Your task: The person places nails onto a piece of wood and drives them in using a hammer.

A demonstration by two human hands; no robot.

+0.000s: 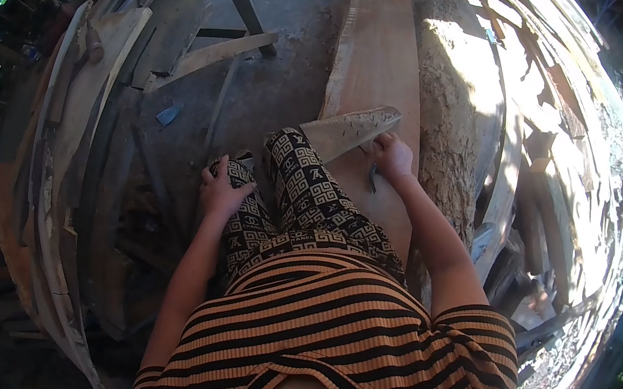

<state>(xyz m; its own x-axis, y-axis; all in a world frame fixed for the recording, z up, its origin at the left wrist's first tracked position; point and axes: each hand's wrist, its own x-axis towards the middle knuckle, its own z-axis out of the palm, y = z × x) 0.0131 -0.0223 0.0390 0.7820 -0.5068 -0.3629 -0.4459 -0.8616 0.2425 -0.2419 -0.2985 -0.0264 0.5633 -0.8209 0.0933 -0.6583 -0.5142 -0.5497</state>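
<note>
Sheet [352, 130] pinched at its right end by my right hand [395, 159], my left hand [222, 196] spread on my knee [240, 173], calls for a firm hold if shifted.

Two hands [393, 157], seemingly one speckled piece [349, 130]

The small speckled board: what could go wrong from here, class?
The small speckled board sits close to the knee, so a shift of the leg might knock it. The right hand's bare fingers are near its end; a rough edge could leave splinters. On standing, a foot might catch the loose slat.
</note>
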